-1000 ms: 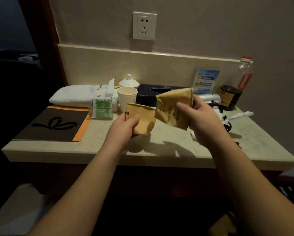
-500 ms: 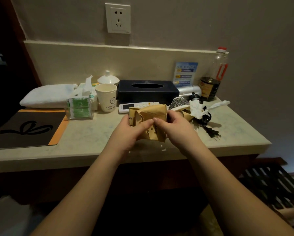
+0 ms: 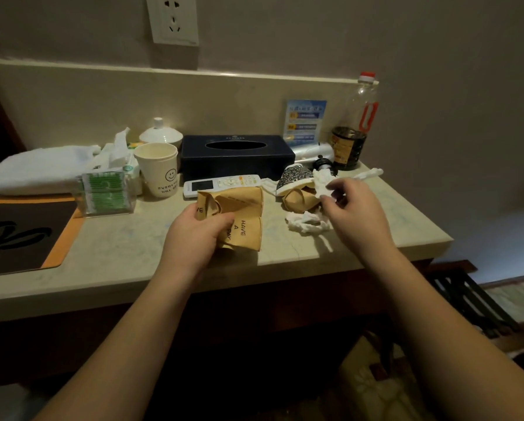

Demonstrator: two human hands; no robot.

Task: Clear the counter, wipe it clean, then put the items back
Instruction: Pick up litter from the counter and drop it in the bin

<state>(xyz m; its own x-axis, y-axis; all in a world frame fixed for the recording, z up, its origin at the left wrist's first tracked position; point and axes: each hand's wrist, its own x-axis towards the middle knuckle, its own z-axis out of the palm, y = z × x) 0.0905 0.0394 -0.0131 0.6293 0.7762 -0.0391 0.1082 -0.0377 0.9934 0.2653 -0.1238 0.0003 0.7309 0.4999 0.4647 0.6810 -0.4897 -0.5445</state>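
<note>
The left grip curls round crushed paper cups low over the tabletop, while the right grip, to its right, pinches a crumpled tissue; both loads look light, soft and easily deformed, so a gathering hold across the folds probably suits them.

Head-worn view, forward and down — close over the counter

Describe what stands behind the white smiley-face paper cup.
A white lidded pot stands behind the paper cup. Only its knobbed lid shows; the cup's rim covers its lower part, so whether they touch cannot be told.
</note>
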